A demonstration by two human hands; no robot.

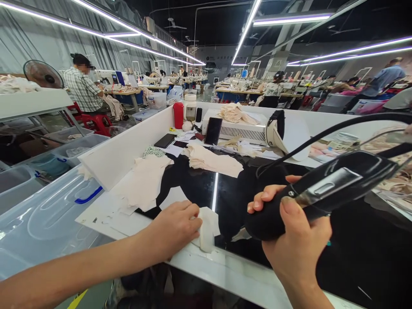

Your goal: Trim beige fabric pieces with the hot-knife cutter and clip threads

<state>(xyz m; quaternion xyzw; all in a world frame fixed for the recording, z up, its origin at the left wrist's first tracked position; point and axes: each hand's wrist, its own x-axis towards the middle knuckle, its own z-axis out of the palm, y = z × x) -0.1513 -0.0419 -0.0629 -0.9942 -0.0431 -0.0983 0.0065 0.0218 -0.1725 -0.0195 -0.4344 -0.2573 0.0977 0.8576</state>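
Observation:
My left hand point(177, 229) is at the near edge of the table with its fingers curled closed on a small cream fabric piece point(207, 229). The piece lies partly on the black surface and is partly hidden by the fingers. My right hand point(298, 236) grips a black corded hand tool point(325, 189) with a silver lever on its side. It is held tilted above the black tabletop point(231, 193), its rounded end pointing down and left. What the tool's kind is, I cannot tell. A white sheet point(174, 196) lies just behind my left hand.
Stacked cream fabric pieces lie at the left point(146, 180) and the middle point(214, 159). Behind stand a phone point(213, 131), a vented white box point(246, 132), a red cup point(178, 115) and a white visor point(275, 135). A black cable point(309, 141) arches over the right side. Co-workers sit farther off.

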